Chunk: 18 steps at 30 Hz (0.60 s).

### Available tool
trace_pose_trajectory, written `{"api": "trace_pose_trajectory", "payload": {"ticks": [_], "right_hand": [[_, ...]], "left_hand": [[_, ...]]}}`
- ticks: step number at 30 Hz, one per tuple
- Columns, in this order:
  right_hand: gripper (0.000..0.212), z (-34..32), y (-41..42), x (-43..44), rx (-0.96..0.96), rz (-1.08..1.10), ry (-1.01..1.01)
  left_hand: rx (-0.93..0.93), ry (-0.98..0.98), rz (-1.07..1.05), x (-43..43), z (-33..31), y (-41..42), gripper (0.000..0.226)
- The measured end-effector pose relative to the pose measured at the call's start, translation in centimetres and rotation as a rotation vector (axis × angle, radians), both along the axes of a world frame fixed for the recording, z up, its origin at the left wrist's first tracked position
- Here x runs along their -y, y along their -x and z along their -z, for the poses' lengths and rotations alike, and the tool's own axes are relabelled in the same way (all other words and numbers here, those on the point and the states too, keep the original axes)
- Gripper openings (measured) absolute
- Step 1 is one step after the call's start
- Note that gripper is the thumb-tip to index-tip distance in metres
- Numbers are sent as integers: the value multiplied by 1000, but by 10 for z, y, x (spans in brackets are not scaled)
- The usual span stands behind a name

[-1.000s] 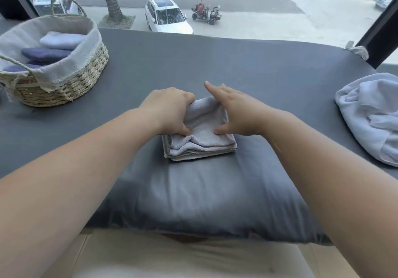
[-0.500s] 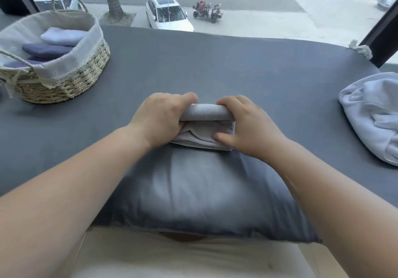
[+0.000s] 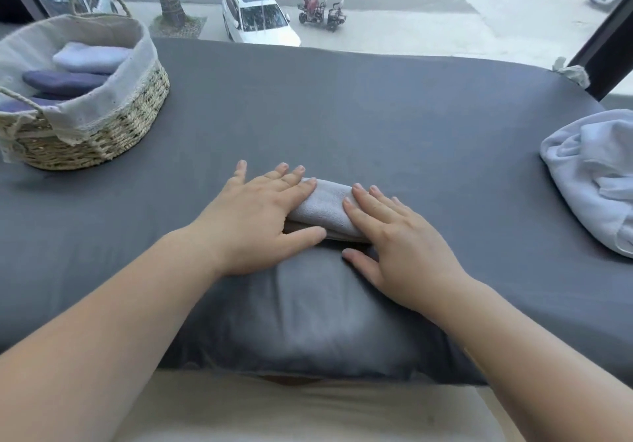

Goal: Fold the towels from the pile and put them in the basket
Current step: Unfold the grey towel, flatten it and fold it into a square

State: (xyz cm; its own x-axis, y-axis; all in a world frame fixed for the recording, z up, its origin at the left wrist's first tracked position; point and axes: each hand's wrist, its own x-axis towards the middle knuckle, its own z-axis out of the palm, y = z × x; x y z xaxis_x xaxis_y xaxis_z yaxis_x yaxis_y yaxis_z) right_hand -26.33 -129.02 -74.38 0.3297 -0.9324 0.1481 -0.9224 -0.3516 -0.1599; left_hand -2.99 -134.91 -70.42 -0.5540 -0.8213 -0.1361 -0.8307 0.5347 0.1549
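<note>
A small grey towel (image 3: 327,207), folded over into a thick roll, lies at the far edge of a dark grey pillow (image 3: 301,311). My left hand (image 3: 263,215) lies flat with straight fingers over the towel's left end. My right hand (image 3: 394,232) presses flat on its right end, thumb on the pillow. A woven basket (image 3: 113,126) with a cloth liner stands at the far left and holds several folded towels in light and dark blue. The pile of white towels (image 3: 592,181) lies crumpled at the right edge.
A dark grey sheet (image 3: 359,126) covers the wide surface between basket and pile. Behind it a large window looks down on a street with cars. A dark window frame post (image 3: 606,51) rises at the far right. A beige surface lies near me.
The towel was folded over once more, from a flat square into a narrow roll. Both hands went from gripping its edges with curled fingers to lying flat on top of it.
</note>
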Motion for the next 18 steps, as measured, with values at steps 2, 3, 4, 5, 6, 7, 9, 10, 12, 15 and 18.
{"api": "trace_pose_trajectory", "payload": {"ticks": [2,3,4,5,6,7,9,10,12,15,18], "right_hand": [[76,-5,1,-2,-39,0,-79],[80,-7,2,-3,-52,-5,-106],[85,-9,4,-4,-69,-12,-130],[89,-10,7,-6,-83,-23,-159],[91,-12,10,-7,-85,-33,-193],[91,-15,12,-8,-75,-42,-236],[91,-26,15,-7,-50,-34,-344],[91,-34,13,-5,-49,-16,-375],[92,-50,-2,3,-90,38,-365],[93,-59,-39,22,-151,99,-252],[95,-35,-53,36,-154,131,-223]], "left_hand": [[68,73,8,3,-6,12,101],[100,110,34,5,-5,18,105],[122,131,60,6,-1,23,110],[128,130,76,5,5,26,116],[119,116,76,3,12,28,121],[102,101,66,0,20,28,125],[75,85,43,-6,33,27,126],[71,84,34,-7,38,27,126],[74,86,16,-8,41,29,127],[35,78,-10,-9,43,33,126],[-29,34,-13,-9,43,29,128]]}}
